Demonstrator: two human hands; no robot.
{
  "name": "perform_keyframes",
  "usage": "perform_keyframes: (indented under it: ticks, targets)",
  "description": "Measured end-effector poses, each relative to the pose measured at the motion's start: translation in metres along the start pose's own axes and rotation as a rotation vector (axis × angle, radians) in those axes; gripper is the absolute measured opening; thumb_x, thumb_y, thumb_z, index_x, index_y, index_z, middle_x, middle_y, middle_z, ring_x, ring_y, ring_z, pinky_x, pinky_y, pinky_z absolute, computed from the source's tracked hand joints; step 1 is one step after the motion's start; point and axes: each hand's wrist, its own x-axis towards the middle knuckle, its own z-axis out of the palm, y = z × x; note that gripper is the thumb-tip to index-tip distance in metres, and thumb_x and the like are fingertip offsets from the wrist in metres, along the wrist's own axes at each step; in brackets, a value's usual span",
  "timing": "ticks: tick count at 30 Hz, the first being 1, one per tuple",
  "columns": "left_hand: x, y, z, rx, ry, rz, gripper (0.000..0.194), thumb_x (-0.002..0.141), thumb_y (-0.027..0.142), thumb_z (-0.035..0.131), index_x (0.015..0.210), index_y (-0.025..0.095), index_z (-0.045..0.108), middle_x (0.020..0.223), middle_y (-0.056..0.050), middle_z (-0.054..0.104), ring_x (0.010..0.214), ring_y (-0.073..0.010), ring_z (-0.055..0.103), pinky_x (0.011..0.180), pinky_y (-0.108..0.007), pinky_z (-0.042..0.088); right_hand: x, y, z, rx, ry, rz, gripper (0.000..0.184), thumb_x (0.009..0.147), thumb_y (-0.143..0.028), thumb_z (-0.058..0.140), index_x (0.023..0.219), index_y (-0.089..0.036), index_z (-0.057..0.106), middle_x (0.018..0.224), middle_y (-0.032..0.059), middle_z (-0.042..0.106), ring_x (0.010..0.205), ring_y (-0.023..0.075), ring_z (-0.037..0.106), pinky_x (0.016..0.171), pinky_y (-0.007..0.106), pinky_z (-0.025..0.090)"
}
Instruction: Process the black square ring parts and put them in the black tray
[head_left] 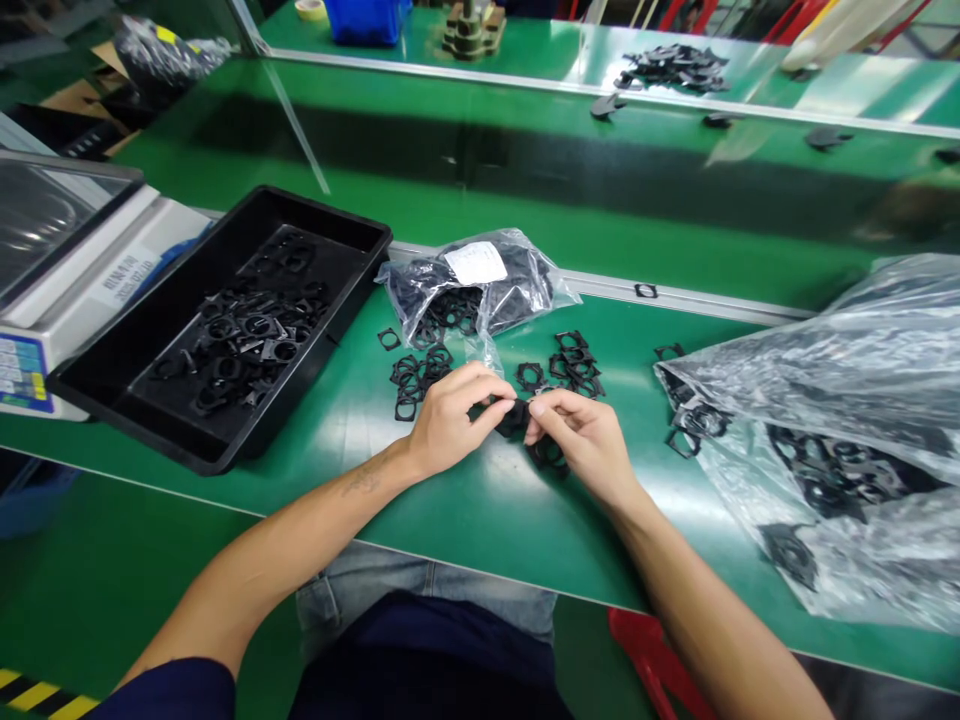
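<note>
My left hand and my right hand meet over the green table, fingers pinched on a small stack of black plastic frame parts held between them. More of the same black square frames lie loose just beyond my left hand. Another cluster of frames lies beyond my right hand. A few frames lie under my right palm. A small clear bag of the same parts with a white label rests behind the piles.
A black tray holding several frames sits to the left, beside a weighing scale. A large clear plastic bag with more parts covers the right side. A conveyor belt runs behind, with a far table carrying black parts.
</note>
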Motion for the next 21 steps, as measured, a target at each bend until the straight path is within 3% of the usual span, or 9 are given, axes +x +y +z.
perform_keyframes:
  ticks: [12, 18, 21]
  targets:
    - [-0.0014, -0.0003, 0.0009, 0.034, -0.004, 0.035, 0.008, 0.095, 0.019, 0.060, 0.091, 0.019, 0.068, 0.096, -0.006, 0.071, 0.093, -0.0154, 0.068, 0.086, -0.030, 0.056, -0.0015, 0.0026, 0.0008, -0.099, 0.004, -0.065, 0.039, 0.088, -0.057, 0.069, 0.079, -0.019, 0.068, 0.062, 0.0000, 0.064, 0.055, 0.0142, 0.060, 0.059, 0.027, 0.051]
    - [-0.0023, 0.0022, 0.0025, 0.011, 0.034, 0.100, 0.007, 0.094, 0.017, 0.062, 0.096, 0.019, 0.068, 0.093, -0.005, 0.071, 0.091, -0.0143, 0.068, 0.085, -0.028, 0.057, -0.0054, 0.0066, 0.0034, -0.341, 0.112, -0.213, 0.032, 0.089, -0.051, 0.070, 0.080, -0.021, 0.069, 0.066, 0.0019, 0.066, 0.061, 0.0171, 0.061, 0.062, 0.030, 0.052]
    - [-0.0021, 0.0039, 0.0026, -0.040, 0.069, 0.021, 0.010, 0.093, 0.022, 0.065, 0.102, 0.018, 0.068, 0.098, -0.007, 0.071, 0.092, -0.0156, 0.069, 0.084, -0.029, 0.058, -0.0071, 0.0066, 0.0021, -0.431, 0.194, -0.338, 0.022, 0.092, -0.041, 0.068, 0.082, -0.022, 0.071, 0.068, 0.0028, 0.068, 0.064, 0.0187, 0.062, 0.066, 0.033, 0.052]
